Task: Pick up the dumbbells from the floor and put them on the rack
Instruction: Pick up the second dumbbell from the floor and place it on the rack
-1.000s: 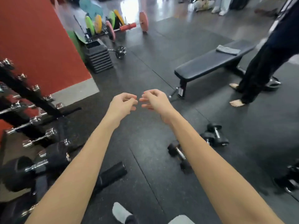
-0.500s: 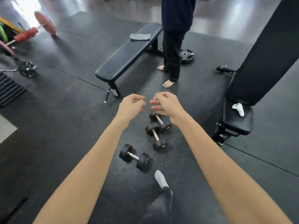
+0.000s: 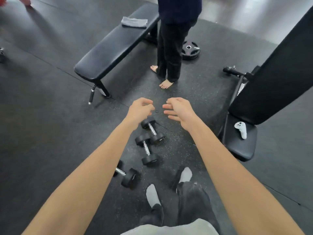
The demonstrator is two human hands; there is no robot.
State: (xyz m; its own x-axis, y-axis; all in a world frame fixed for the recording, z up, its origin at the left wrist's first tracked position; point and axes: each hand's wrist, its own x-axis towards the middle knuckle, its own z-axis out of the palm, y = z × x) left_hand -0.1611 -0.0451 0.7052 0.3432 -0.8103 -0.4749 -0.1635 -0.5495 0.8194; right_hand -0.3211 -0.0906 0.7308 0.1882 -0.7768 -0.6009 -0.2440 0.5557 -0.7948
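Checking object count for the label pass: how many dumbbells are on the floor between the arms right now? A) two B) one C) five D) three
D: three dumbbells lie on the mat, the farthest just below the left hand, a middle one, and the nearest partly hidden by the left forearm.

- The three black dumbbells are showing matt, rubber-like heads and bright, ridged metal handles;
- the dark speckled floor mat is looking rough and rubbery, dull in finish;
- the long black padded bench is catching a soft sheen, like smooth vinyl;
- the folded grey cloth towel is lying matt on it;
- the white controller is looking like smooth plastic.
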